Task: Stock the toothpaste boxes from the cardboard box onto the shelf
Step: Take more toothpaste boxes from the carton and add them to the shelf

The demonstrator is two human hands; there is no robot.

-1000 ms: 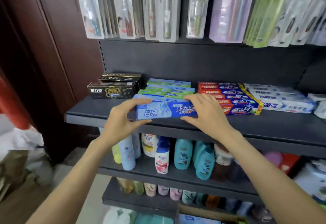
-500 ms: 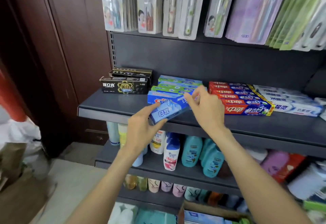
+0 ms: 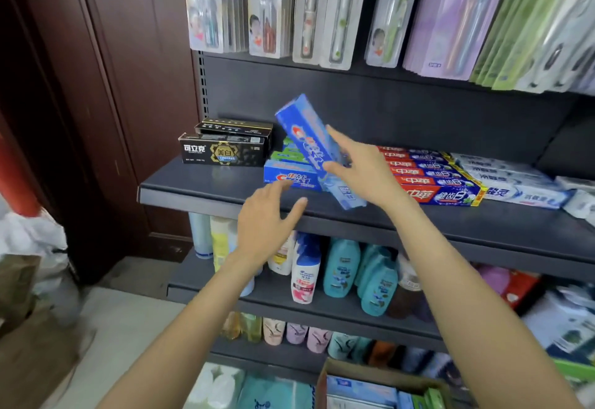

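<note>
R hand [image 3: 363,170] has the blue box [image 3: 317,151] pinched, thumb on the near face, fingers spread across the top and partly past it; hold looks light, more a steer than a clamp. L hand [image 3: 269,215] is off the box, fingers spread and relaxed, nothing in it, hovering just below and left of the box's low end, over the shelf [image 3: 206,189] lip.

Change: half a sec ago both hands held the box nearly flat at the shelf front, L hand at its left end. Now L has let go and the box has swung up steeply. Reads as a re-orient w/ one hand, so this box isn't shelved yet; placement is in progress, not done.

Box sits center frame, in the air above the shelf front, in front of the blue/green stack [image 3: 289,167]. Long axis runs diagonal: top end points to upper left of frame toward the back panel, low end to lower right near the shelf edge. Can't tell if the low end touches the shelf or the red boxes [image 3: 431,180] beside it. Logo face is toward the camera.

A matching blue box [image 3: 291,180] lies flat at the stack's front, long axis left-right. Judgement: the held one likely needs laying down to that same line. Carton [image 3: 380,386] w/ more stock sits at the bottom edge, right of center.
</note>
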